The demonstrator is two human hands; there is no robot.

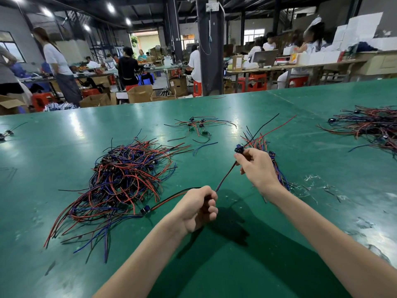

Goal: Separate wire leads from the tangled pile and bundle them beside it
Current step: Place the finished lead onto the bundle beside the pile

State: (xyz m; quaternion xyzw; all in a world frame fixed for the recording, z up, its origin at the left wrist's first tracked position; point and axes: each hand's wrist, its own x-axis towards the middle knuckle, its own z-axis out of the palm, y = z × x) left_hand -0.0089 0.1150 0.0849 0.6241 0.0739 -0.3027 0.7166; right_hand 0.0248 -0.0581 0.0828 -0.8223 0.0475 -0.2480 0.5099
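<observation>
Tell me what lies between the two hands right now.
In the head view, one dark wire lead stretches from the left hand up to the right hand, which pinches its connector end; only bare green table shows beneath it.

Workshop hall, dark ceiling (pixel 150 5) with lights (pixel 110 7) at 11 o'clock. Dark pillar (pixel 211 61) at 12. Window (pixel 9 47) at 10. Green table (pixel 64 254) across the lower half. Long benches (pixel 311 65) at 1–2 o'clock, red stools (pixel 256 82) under them, white boxes (pixel 363 26) stacked at 2. Open cardboard boxes (pixel 139 93) on floor (pixel 160 81) at 11.
</observation>
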